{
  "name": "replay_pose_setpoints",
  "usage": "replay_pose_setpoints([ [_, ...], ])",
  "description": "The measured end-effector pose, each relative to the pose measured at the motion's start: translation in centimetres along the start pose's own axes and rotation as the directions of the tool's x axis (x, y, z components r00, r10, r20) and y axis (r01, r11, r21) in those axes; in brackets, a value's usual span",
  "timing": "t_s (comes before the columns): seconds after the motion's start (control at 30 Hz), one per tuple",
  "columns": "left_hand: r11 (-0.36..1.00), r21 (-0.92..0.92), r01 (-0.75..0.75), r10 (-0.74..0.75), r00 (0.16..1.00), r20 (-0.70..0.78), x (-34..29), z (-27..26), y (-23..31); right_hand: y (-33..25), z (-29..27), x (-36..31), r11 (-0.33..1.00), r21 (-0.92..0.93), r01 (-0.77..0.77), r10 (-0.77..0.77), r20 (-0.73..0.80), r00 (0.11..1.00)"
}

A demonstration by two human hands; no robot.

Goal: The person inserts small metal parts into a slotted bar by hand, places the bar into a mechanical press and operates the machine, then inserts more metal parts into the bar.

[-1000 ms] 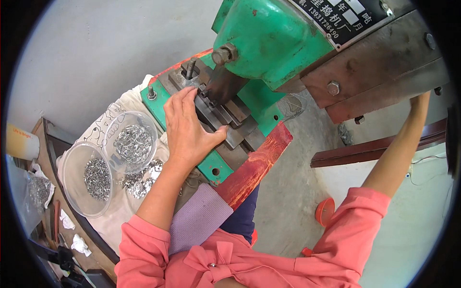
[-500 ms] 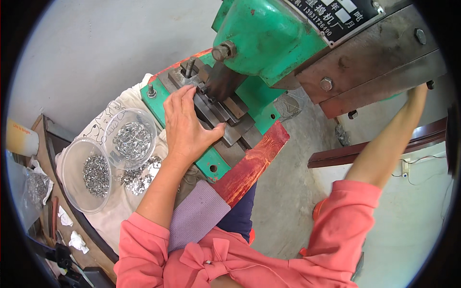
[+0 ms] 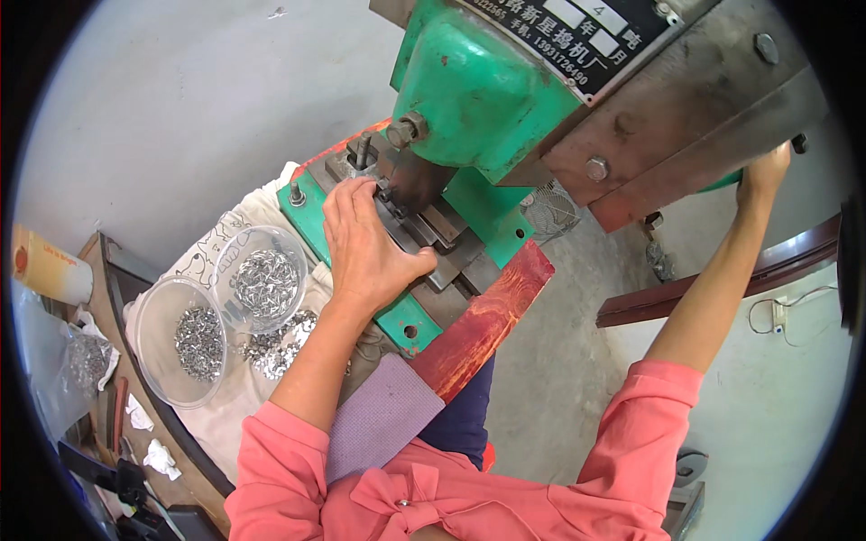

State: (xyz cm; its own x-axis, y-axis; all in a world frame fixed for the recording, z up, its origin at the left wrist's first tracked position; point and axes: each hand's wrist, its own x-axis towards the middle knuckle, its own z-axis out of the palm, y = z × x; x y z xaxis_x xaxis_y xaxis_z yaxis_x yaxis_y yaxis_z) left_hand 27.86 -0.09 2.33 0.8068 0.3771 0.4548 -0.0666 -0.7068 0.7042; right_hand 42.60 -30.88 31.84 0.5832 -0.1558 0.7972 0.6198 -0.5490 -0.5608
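Note:
My left hand [image 3: 368,243] rests at the near edge of the steel die block [image 3: 442,275] on a green hand press [image 3: 478,90]. Its fingers stretch along the die's left side and its thumb is spread apart; no part shows between them. Above the die, the dark ram [image 3: 417,185] comes down from the press head. At the upper right my right hand [image 3: 765,171] is closed round a curved green bar [image 3: 722,183], perhaps a handwheel rim, mostly hidden behind the press's steel arm [image 3: 649,135].
Left of the press, two clear plastic tubs [image 3: 180,397] hold small metal parts, with a heap of loose ones [image 3: 271,352] beside them on a pale cloth [image 3: 239,424]. A red wooden board [image 3: 487,325] with a purple mat [image 3: 383,419] juts toward me. Concrete floor [image 3: 559,361] lies right.
The view has shifted slightly. My right hand and the green bar show more from behind the steel arm. My left hand keeps its place at the die.

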Motion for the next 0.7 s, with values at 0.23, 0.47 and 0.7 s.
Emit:
replay_pose_setpoints([
  [0.23,0.993,-0.044,-0.11,0.111,0.994,0.021,-2.5,-0.4,0.7,0.4,-2.5,5.9,0.978,-0.136,0.161,-0.141,0.15,0.979],
  [0.47,0.992,-0.045,-0.115,0.119,0.989,0.089,-4.8,-1.4,2.0,0.5,-0.8,3.7,0.983,-0.166,0.082,-0.082,0.006,0.997],
  [0.7,0.993,-0.028,-0.119,0.121,0.987,0.106,-5.1,-1.6,2.1,1.3,0.7,-2.0,0.988,0.146,-0.039,0.05,-0.071,0.996],
])
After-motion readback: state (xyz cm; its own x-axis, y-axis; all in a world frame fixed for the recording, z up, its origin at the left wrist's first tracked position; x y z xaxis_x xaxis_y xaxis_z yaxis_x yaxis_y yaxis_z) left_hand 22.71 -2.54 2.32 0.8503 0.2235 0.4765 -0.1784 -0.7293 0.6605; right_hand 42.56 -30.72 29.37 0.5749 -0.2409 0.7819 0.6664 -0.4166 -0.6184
